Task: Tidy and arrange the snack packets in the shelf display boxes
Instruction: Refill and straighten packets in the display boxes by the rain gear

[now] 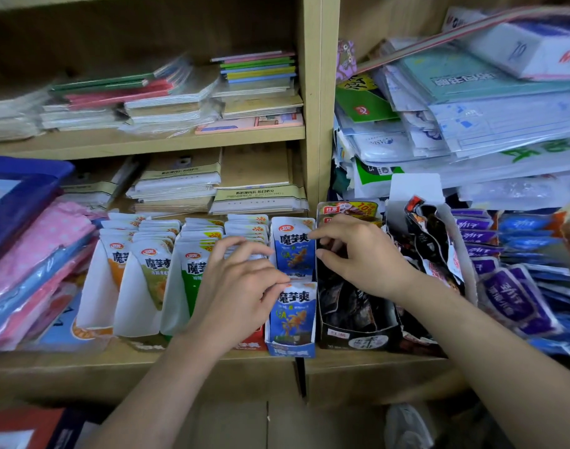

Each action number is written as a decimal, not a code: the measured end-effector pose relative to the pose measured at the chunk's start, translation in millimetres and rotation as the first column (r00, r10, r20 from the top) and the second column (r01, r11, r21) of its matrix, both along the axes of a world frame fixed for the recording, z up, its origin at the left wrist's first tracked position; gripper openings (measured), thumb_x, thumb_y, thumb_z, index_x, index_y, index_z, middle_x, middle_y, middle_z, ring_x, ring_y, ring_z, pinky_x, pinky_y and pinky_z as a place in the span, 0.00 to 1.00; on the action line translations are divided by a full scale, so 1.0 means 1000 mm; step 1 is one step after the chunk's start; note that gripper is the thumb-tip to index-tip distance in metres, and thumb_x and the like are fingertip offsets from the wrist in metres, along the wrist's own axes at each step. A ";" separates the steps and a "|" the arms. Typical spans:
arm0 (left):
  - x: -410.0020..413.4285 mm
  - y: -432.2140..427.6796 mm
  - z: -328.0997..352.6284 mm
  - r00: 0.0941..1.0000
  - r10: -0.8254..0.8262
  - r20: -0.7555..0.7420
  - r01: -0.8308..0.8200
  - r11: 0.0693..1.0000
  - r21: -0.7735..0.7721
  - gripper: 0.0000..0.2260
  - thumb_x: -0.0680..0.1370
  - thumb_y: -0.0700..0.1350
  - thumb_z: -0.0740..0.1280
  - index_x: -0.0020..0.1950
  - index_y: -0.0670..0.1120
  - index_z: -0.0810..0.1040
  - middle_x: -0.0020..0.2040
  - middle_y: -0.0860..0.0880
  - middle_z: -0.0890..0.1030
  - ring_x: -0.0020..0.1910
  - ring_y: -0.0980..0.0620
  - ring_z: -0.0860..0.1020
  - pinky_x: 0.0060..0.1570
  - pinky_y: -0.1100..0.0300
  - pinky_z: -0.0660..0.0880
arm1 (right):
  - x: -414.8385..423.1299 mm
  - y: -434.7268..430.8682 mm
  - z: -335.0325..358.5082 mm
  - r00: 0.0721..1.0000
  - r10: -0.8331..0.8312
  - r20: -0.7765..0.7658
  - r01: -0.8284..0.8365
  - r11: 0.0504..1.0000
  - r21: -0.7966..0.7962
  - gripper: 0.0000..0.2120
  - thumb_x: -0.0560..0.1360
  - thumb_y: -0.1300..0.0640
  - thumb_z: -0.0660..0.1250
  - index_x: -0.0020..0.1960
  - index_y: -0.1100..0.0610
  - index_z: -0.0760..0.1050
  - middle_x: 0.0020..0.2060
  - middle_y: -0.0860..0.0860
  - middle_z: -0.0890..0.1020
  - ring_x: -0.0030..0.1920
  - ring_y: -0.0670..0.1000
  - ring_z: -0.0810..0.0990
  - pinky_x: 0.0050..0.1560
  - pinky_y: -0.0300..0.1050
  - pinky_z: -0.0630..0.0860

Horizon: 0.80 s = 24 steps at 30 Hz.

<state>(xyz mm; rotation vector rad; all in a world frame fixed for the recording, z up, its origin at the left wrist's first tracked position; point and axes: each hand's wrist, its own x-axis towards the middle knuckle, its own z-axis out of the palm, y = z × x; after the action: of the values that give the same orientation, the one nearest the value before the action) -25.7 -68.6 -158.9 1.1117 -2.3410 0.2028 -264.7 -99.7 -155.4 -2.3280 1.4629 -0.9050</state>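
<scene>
While we are squaring the packets in the blue box (pixel 291 351) at the shelf's near edge, our right hand (pixel 358 254) is pinching the far packet (pixel 293 254) by its right edge and our left hand (pixel 241 286) is pinching the near packet (pixel 293 315) by its top (both grips narrow). We are aiming to keep them upright, faces forward. Our left hand is covering most of the red box (pixel 251 341).

We log two bare hands, the left hand (pixel 238 280) and the right hand (pixel 364 254), each on an unsleeved arm, left forearm (pixel 167 377) and right forearm (pixel 491 335), uncovered to the frame edge, slender, fingers long, knuckles plainly showing.
</scene>
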 end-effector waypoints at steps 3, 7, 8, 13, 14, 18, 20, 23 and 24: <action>-0.007 -0.005 -0.001 0.998 0.057 -0.040 -0.061 0.991 -0.116 0.01 0.75 0.47 0.76 0.45 0.53 0.87 0.42 0.58 0.85 0.53 0.53 0.80 0.65 0.47 0.65 | -0.002 -0.001 -0.001 1.000 0.022 0.018 -0.022 1.000 -0.001 0.12 0.76 0.55 0.73 0.59 0.49 0.82 0.49 0.43 0.79 0.44 0.45 0.79 0.46 0.53 0.79; -0.015 -0.015 -0.007 0.989 0.103 -0.104 -0.120 0.977 -0.176 0.02 0.76 0.46 0.75 0.47 0.52 0.88 0.44 0.56 0.86 0.51 0.51 0.80 0.61 0.47 0.67 | -0.004 -0.001 -0.001 0.999 0.026 0.031 -0.026 1.000 -0.001 0.12 0.76 0.56 0.73 0.58 0.50 0.83 0.48 0.44 0.79 0.44 0.46 0.79 0.46 0.53 0.79; -0.016 -0.017 -0.008 0.990 0.093 -0.106 -0.109 0.981 -0.161 0.03 0.76 0.46 0.75 0.49 0.52 0.88 0.45 0.56 0.86 0.52 0.51 0.80 0.60 0.48 0.67 | -0.004 -0.001 -0.001 0.999 0.026 0.030 -0.026 1.000 0.002 0.12 0.76 0.56 0.73 0.59 0.49 0.83 0.48 0.43 0.79 0.44 0.46 0.79 0.46 0.52 0.79; -0.005 -0.017 -0.010 0.997 0.052 -0.061 -0.058 0.993 -0.101 0.09 0.76 0.48 0.75 0.57 0.53 0.86 0.57 0.55 0.85 0.59 0.50 0.79 0.61 0.47 0.70 | -0.004 -0.002 0.002 0.999 0.033 0.040 -0.034 0.999 0.018 0.11 0.76 0.56 0.73 0.58 0.50 0.83 0.47 0.43 0.79 0.44 0.45 0.80 0.47 0.50 0.80; -0.003 -0.014 -0.010 0.997 0.045 -0.059 -0.051 0.994 -0.096 0.10 0.76 0.50 0.74 0.56 0.54 0.87 0.58 0.55 0.85 0.60 0.50 0.79 0.61 0.47 0.70 | -0.004 -0.003 0.003 0.999 0.034 0.037 -0.035 0.999 0.021 0.11 0.76 0.56 0.73 0.58 0.50 0.83 0.47 0.43 0.80 0.44 0.45 0.80 0.47 0.50 0.80; 0.001 -0.001 -0.011 0.998 0.034 -0.055 -0.037 0.997 -0.063 0.08 0.74 0.51 0.74 0.52 0.54 0.87 0.58 0.57 0.84 0.62 0.50 0.77 0.63 0.48 0.69 | -0.001 -0.003 0.005 0.999 0.034 0.018 -0.034 0.999 0.022 0.10 0.75 0.54 0.74 0.57 0.49 0.83 0.47 0.43 0.80 0.44 0.45 0.80 0.47 0.52 0.80; 0.001 0.003 -0.012 0.998 0.029 -0.048 -0.032 0.998 -0.062 0.07 0.74 0.51 0.74 0.51 0.53 0.87 0.56 0.58 0.84 0.62 0.50 0.77 0.63 0.48 0.69 | 0.003 -0.003 0.006 1.000 0.028 -0.008 -0.028 1.000 0.005 0.10 0.74 0.52 0.75 0.55 0.49 0.84 0.47 0.44 0.81 0.44 0.46 0.80 0.46 0.53 0.80; 0.002 0.008 -0.011 0.998 0.035 -0.047 -0.037 0.998 -0.053 0.05 0.74 0.50 0.76 0.50 0.54 0.86 0.53 0.60 0.85 0.63 0.51 0.77 0.63 0.49 0.68 | 0.010 -0.004 0.008 0.998 0.012 -0.067 -0.014 1.000 -0.021 0.06 0.74 0.52 0.75 0.51 0.48 0.84 0.46 0.44 0.80 0.44 0.48 0.80 0.45 0.52 0.79; 0.001 0.009 -0.010 0.998 0.036 -0.042 -0.038 0.998 -0.042 0.05 0.74 0.50 0.76 0.49 0.54 0.85 0.52 0.60 0.85 0.63 0.51 0.76 0.63 0.49 0.67 | 0.012 -0.005 0.009 0.997 0.001 -0.072 -0.003 1.000 -0.029 0.03 0.74 0.52 0.75 0.48 0.48 0.84 0.45 0.44 0.80 0.43 0.48 0.79 0.44 0.52 0.79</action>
<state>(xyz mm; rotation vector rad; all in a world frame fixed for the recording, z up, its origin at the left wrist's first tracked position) -24.2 -60.1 -168.9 1.1282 -2.2707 0.2404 -253.0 -104.5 -146.8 -2.4068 1.4842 -0.8555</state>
